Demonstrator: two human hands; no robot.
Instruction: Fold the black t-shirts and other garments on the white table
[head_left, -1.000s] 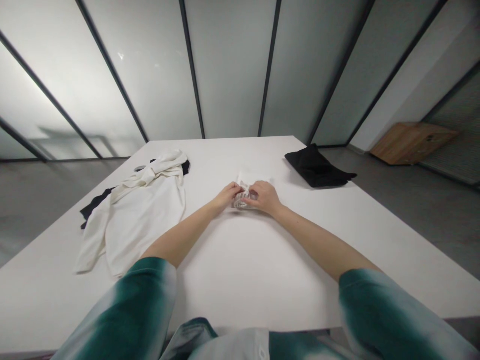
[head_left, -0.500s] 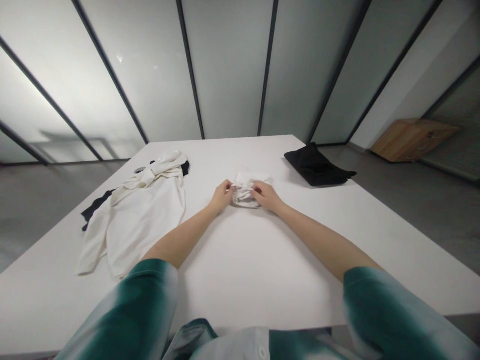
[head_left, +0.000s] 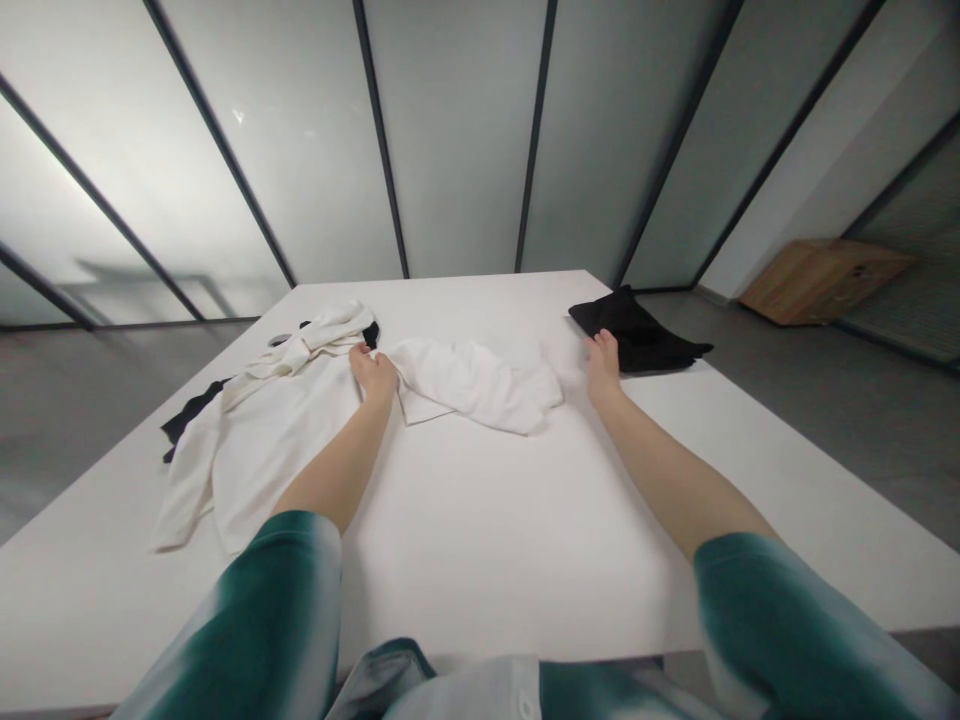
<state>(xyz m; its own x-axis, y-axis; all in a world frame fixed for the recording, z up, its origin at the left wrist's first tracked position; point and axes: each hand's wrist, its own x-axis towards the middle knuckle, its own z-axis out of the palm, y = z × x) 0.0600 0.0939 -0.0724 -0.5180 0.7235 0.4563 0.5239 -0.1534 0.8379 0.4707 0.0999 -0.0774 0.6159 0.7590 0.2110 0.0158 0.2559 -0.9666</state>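
Observation:
A white cloth garment [head_left: 480,385] lies loosely spread and wrinkled in the middle of the table, its exact kind not clear. My left hand [head_left: 375,374] is at the garment's left end, with thumb and fingers apart; its palm side is partly hidden, and the thumb side meets the cloth. On the other side, my right hand [head_left: 602,365] is open and empty, just beyond the garment's right end. Its fingers point up beside a folded black garment [head_left: 637,332], overlapping its left edge in view; contact cannot be judged.
A white long-sleeved top [head_left: 289,430] lies on the left of the white table [head_left: 517,560], partly over dark cloth [head_left: 191,412]. Frosted glass panels [head_left: 457,140] stand behind the table. A wooden cabinet [head_left: 821,283] is on the floor at right.
My hands have moved apart, the left toward the white top and the right toward the black garment. The bunched white garment between them is now spread wider.

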